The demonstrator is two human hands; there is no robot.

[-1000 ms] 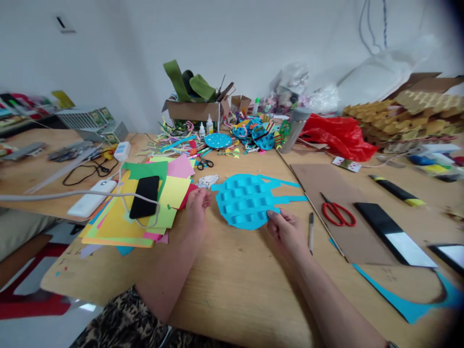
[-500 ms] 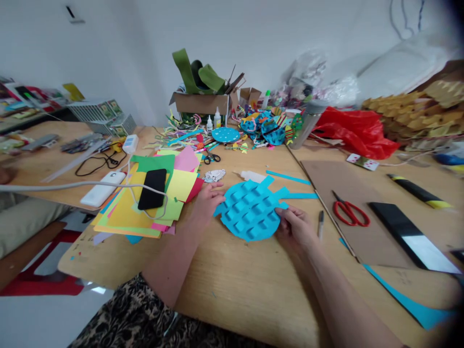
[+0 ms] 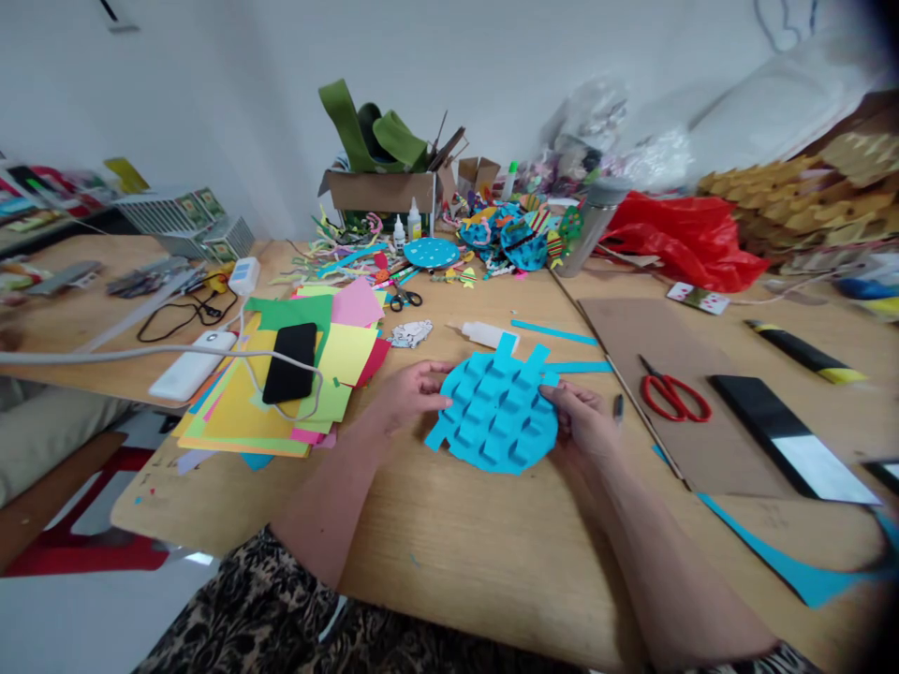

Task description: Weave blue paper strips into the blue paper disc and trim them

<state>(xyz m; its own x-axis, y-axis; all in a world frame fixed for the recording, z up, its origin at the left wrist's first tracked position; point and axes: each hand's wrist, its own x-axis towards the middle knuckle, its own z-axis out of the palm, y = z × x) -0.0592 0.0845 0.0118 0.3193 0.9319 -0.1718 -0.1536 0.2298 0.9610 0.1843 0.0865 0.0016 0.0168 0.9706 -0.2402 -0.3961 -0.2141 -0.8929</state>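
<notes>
A round blue paper piece [image 3: 495,412] with rows of raised folded strips and tabs at its edge is held just over the wooden table. My left hand [image 3: 418,395] has its fingers closed on the left edge of it. At its right edge, my right hand [image 3: 580,417] pinches the paper between thumb and fingers. Behind the piece lies a white glue bottle [image 3: 484,334], with blue paper strips [image 3: 554,332] to its right. A small printed cutout [image 3: 410,333] rests beyond my left hand.
Coloured paper sheets [image 3: 239,402] and a black phone [image 3: 290,363] lie at left. Red scissors [image 3: 674,396] rest on brown cardboard [image 3: 646,328] at right, beside a black case [image 3: 758,421]. A grey bottle [image 3: 594,225] stands behind. Another person's leg [image 3: 52,412] shows at far left.
The blue paper piece has turned a little and shifted slightly right. My left hand has moved a bit right and its fingers have closed further onto the edge. The whole view has shifted slightly.
</notes>
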